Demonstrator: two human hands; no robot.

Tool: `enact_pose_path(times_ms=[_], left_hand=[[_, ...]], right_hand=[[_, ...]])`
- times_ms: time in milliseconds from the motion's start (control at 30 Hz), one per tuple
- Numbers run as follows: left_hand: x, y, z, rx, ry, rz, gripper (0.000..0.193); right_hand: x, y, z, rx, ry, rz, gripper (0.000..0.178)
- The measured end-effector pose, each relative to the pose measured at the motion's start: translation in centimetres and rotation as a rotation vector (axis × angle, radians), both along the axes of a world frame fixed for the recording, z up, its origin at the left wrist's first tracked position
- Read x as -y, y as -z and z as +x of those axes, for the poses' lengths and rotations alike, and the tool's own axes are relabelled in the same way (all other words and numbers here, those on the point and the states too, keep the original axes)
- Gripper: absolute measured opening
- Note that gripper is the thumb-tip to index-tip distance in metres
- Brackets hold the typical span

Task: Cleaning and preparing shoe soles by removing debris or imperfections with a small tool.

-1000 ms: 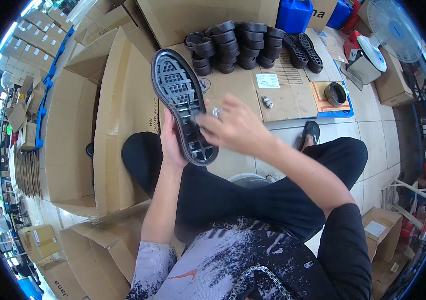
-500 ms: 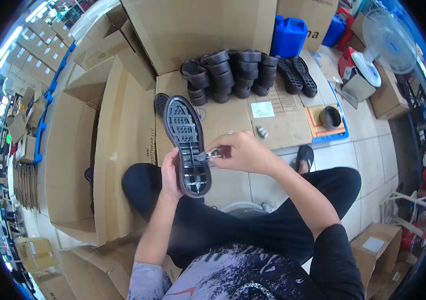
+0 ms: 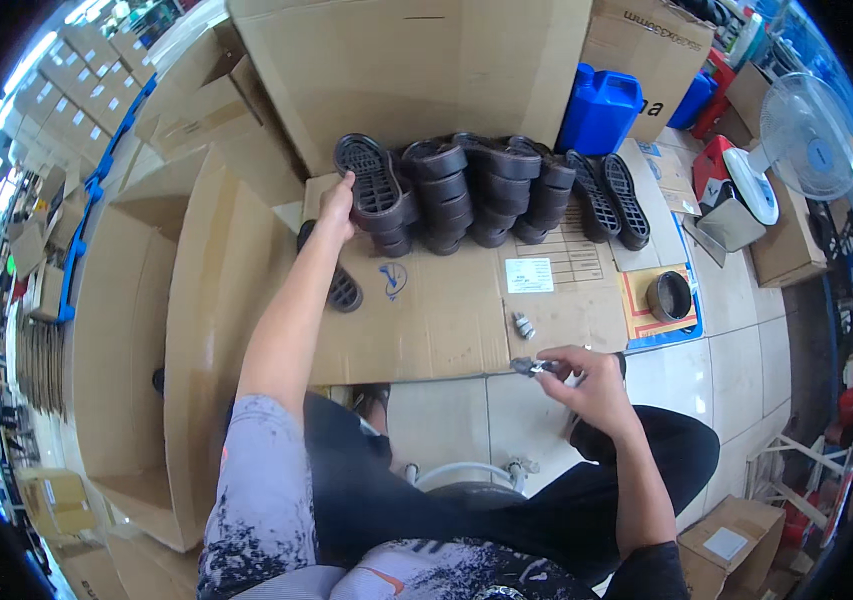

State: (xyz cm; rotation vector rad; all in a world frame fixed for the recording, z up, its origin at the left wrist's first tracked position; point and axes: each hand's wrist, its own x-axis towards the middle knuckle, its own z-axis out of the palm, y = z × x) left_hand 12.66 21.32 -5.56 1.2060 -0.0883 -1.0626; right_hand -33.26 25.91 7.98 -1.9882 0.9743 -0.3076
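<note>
My left hand (image 3: 337, 212) is closed on the edge of a dark brown shoe sole (image 3: 366, 172), which lies tread-grid side up on the leftmost stack of soles. Beside my left forearm another sole (image 3: 345, 291) rests on the cardboard, partly hidden by the arm. Low over the cardboard's front edge, my right hand (image 3: 594, 388) pinches a small metal tool with a dark grey tip (image 3: 526, 367); its exact kind is unclear. Just beyond that tip lies a small silvery metal piece (image 3: 523, 325). More stacked soles (image 3: 438, 188) stand to the right of the left hand.
A flat cardboard sheet (image 3: 436, 330) covers the low work surface. Two soles (image 3: 608, 200) lean at its right, near a blue jerrycan (image 3: 600, 110). A dark round bowl (image 3: 668, 297) sits at the right, with a fan (image 3: 808, 137) beyond. A large open carton (image 3: 186, 350) stands left.
My left hand has carried the sole forward from above my lap onto the leftmost stack. My right hand has drawn away from the sole, to the right and nearer me, still holding the tool.
</note>
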Motion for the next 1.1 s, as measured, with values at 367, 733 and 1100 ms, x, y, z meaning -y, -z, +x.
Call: enact_pose_path(times_ms=[367, 733, 1100], left_hand=[[5.3, -4.0, -3.2, 0.456, 0.145, 0.375, 0.084], [-29.3, -26.9, -4.4, 1.325, 0.562, 0.088, 0.042], [-90.0, -16.0, -16.8, 0.530, -0.609, 1.274, 0.042]], right_hand=[[-0.4, 0.2, -0.4, 0.000, 0.047, -0.097, 0.025], [0.2, 3.8, 4.2, 0.296, -0.085, 0.039, 0.026], [2.0, 6.1, 5.7, 0.511, 0.127, 0.816, 0.027]])
